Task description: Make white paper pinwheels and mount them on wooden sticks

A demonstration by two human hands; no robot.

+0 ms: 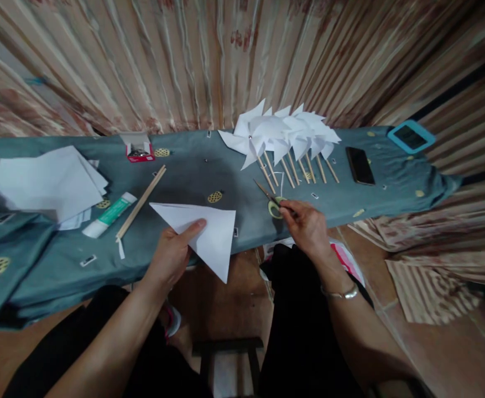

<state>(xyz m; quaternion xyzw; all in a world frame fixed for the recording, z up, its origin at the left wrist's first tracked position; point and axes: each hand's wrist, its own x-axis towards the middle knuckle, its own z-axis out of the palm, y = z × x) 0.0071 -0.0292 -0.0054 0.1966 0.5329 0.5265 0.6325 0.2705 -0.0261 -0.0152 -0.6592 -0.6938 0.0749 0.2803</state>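
Observation:
A white sheet of paper (213, 235), folded into a triangle, is pinched in my left hand (173, 251), thumb on top and the other fingers hidden beneath. Over at the table's front edge, my right hand (308, 224) has its fingers closed on the handle of a pair of scissors (262, 189). The blades point up and to the left, away from the paper. Just beyond them lies a row of several white paper pinwheels (279, 132) on wooden sticks, overlapping one another.
A cloth-covered table (184, 182) holds a stack of white paper (43, 179), a glue stick (109, 214), wooden sticks (141, 202) and an open red box (139, 152). Rightward lie a black phone (360, 166) and a blue-framed device (411, 136). A curtain (176, 66) hangs behind.

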